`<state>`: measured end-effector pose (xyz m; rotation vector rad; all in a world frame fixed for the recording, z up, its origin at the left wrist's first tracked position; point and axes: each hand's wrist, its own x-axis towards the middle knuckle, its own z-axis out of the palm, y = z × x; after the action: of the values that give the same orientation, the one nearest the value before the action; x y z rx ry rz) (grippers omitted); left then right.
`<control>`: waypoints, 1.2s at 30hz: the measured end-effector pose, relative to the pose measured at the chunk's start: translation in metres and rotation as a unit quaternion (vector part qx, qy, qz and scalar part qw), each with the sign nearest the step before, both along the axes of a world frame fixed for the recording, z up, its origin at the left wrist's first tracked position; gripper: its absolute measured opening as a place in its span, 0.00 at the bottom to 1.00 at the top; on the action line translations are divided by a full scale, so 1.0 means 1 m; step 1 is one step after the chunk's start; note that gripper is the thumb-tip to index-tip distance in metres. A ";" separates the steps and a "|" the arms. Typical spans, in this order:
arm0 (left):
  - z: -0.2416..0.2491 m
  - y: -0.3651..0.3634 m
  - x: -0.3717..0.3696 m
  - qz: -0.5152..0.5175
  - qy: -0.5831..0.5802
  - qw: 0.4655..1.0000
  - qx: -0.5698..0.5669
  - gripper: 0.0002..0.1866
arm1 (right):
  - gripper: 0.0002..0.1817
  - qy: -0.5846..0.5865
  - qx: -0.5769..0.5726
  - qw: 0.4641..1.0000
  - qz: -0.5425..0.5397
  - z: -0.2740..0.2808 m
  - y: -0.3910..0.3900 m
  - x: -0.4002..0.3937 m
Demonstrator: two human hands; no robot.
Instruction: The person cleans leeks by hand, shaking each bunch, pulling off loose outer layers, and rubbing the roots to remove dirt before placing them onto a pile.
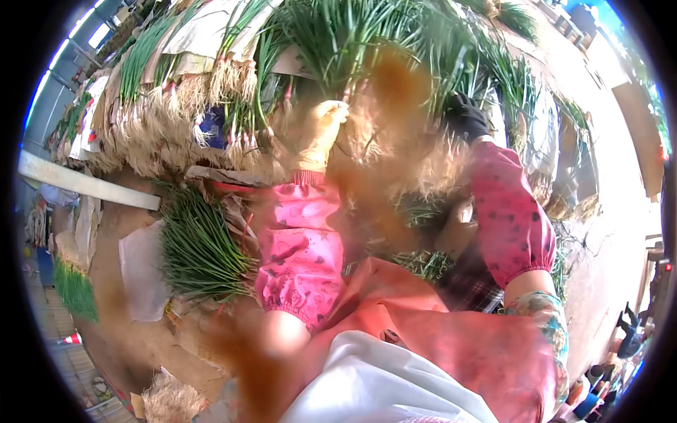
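My left hand (326, 127), in a pale yellow glove, is closed at the roots and lower stems of a bunch of green onions (338, 42) at the top centre. Farther right, my right hand (467, 116), in a dark glove, reaches over the green leaves of another bunch (451, 60); its fingers are partly lost among the leaves and in shadow. Pink sleeves cover both forearms. Long pale roots (381, 134) hang between my hands. Brown smears on the lens blur parts of the centre.
More onions with roots (176, 123) lie in a row at the upper left. A green bundle (201, 247) lies left of my left sleeve. A white pole (88, 183) juts in from the left. A red apron (465, 345) covers my lap. People are at the lower right edge.
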<state>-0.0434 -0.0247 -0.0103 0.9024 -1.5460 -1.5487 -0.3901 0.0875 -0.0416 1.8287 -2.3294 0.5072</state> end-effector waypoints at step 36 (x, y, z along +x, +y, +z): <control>-0.015 0.086 -0.100 -0.151 0.231 0.881 0.384 0.17 | 0.04 -0.545 -0.382 0.733 -0.136 -0.023 0.077 0.061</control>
<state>-0.1438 0.0611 -0.0256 0.6124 -0.7262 -2.4698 -0.3293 0.1644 -0.0651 0.7557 -2.1158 2.5191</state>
